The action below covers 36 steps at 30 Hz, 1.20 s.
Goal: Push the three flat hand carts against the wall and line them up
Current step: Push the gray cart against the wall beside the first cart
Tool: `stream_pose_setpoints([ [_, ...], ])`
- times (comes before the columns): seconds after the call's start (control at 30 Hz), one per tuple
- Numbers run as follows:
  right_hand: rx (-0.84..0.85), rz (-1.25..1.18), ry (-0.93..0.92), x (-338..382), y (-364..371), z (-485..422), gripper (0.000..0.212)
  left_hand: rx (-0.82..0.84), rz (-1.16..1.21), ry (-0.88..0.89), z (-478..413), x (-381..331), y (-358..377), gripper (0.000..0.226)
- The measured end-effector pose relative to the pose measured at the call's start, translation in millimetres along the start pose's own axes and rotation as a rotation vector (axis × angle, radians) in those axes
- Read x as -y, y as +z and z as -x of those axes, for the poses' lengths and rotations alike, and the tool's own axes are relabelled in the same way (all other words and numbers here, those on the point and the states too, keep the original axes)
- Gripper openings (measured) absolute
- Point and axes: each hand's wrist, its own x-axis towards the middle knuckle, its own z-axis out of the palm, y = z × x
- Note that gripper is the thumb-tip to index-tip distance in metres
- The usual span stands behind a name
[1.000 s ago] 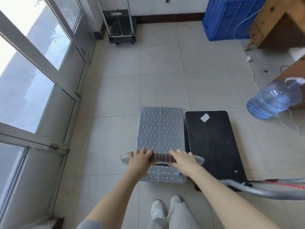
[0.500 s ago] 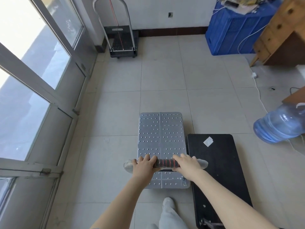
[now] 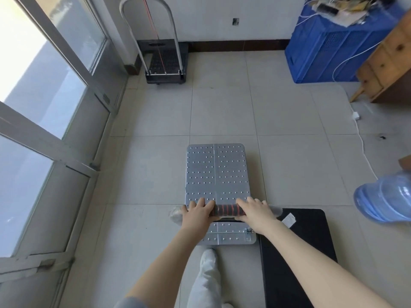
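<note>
1. Head view: a black flat hand cart with a tall silver loop handle (image 3: 165, 63) stands in the far left corner. Its far end is at the white wall (image 3: 222, 18), next to the grey-framed glass window (image 3: 55, 103). It looks parked, so one of three is done.
2. The silver studded metal flat hand cart (image 3: 216, 174) sits mid-room on the pale tiled floor (image 3: 222, 107). It is well apart from the wall, with its long side pointing toward it, and it sits right of the parked cart's line.
3. The left hand (image 3: 196, 215) and right hand (image 3: 255, 215) both sit on the silver cart's red-and-black wrapped handle bar (image 3: 225, 211). Each grip is closed, with the fingers curled over the bar, one hand on each side of the middle.
4. A black flat cart deck with a white sticker (image 3: 295, 252) lies low right, just beside the silver cart's near right corner. No hand is on it and its handle is not in view. It is the farthest of the three from the wall.
5. My read is roughly a third done. The silver cart is the one being pushed now. It has yet to reach the wall and be squared up beside the parked cart, and then the black deck needs the same.
6. A blue plastic crate (image 3: 329, 47) stands at the wall on the right. A blue water jug (image 3: 387, 196) and a white cable (image 3: 360, 138) lie on the floor to the right, clear of the straight path. The wall space between the parked cart and the crate looks enough for two carts.
</note>
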Motion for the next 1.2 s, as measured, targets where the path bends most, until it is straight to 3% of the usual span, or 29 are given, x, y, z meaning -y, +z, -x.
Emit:
stream_pose_setpoints([
  [1.2,0.002,-0.035,0.004,-89,-362,-462,0.049,-0.018,-0.083,0.018,-492,61,-340,0.041],
])
